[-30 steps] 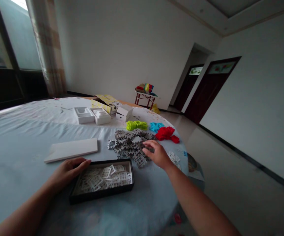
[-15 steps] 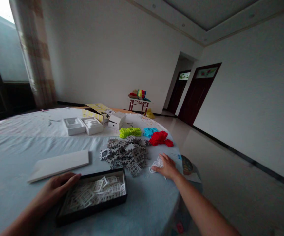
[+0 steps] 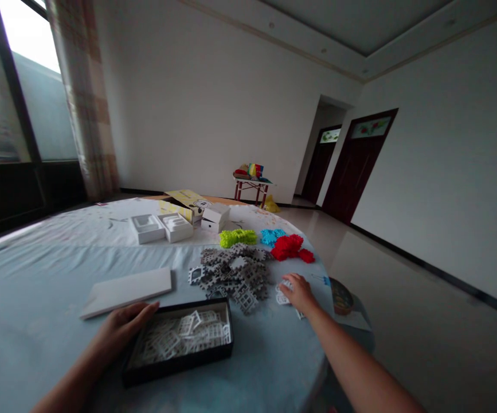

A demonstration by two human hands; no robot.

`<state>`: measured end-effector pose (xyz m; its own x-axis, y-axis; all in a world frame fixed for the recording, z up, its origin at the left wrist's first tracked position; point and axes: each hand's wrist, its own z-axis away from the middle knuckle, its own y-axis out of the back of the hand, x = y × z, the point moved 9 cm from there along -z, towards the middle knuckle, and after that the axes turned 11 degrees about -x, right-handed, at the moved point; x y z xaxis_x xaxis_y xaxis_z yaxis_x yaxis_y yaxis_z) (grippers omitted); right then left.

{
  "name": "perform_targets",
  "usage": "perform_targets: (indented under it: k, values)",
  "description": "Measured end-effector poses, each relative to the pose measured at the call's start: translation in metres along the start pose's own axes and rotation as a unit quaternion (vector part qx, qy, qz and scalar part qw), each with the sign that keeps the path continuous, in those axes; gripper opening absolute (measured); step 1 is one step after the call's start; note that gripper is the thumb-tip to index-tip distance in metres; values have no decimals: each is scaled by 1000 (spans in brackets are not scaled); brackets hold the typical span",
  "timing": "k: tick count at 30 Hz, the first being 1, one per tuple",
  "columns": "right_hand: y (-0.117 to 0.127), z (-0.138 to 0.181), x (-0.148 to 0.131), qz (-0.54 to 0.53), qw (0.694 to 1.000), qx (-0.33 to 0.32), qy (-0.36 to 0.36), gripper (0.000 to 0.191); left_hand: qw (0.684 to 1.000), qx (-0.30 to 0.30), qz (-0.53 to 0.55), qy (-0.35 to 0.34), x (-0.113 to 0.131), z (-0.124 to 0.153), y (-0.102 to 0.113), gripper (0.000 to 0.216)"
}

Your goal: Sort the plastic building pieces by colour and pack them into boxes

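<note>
My left hand (image 3: 121, 325) rests with fingers stretched against the left end of a black tray (image 3: 175, 367) that holds several white lattice pieces (image 3: 188, 334). My right hand (image 3: 298, 291) lies on a few white lattice pieces (image 3: 282, 296) near the right edge of the round table (image 3: 37, 269), fingers curled over them. A heap of grey lattice pieces (image 3: 236, 271) lies just left of that hand. Green (image 3: 238, 237), blue (image 3: 273, 235) and red pieces (image 3: 289, 247) lie in small heaps behind it.
A flat white lid (image 3: 128, 291) lies left of the grey heap. White boxes (image 3: 160, 227) and a yellow carton (image 3: 186, 200) stand farther back. A small table with coloured things (image 3: 251, 179) stands by the far wall. Dark doors (image 3: 357, 163) are at the right.
My right hand has moved from the grey heap to the loose white pieces at the table's right edge. My left hand has stayed at the tray. The view has shifted slightly.
</note>
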<state>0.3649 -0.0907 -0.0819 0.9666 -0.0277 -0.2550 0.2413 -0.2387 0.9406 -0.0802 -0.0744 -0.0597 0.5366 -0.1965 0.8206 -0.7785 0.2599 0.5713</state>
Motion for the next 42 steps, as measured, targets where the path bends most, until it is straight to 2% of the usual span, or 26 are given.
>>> perform_targets:
  k: [5,10,17,26,31,36,39,42]
  values:
    - [6,-1,3,9,999,20,-23,31,999,19,31,0,-11,-3,4,50]
    - [6,1,13,34,996,21,-81,38,999,27,43,9,-7,-1,5,52]
    - [-1,-11,10,11,999,4,-34,31,996,57,63,35,-5,0,7,51]
    - [-6,-23,10,-49,999,-2,-20,29,996,49,59,44,4,-4,11,53]
    - [0,-24,5,-92,996,5,-13,31,994,60,72,58,1,-11,14,53]
    - [9,-24,-2,-141,990,22,-15,31,994,44,75,65,-3,-17,9,53]
    - [15,-23,2,-176,983,43,-27,33,994,21,82,68,-2,-16,4,54]
    - [27,-22,10,-212,973,79,-52,40,993,30,93,73,-3,-12,4,54]
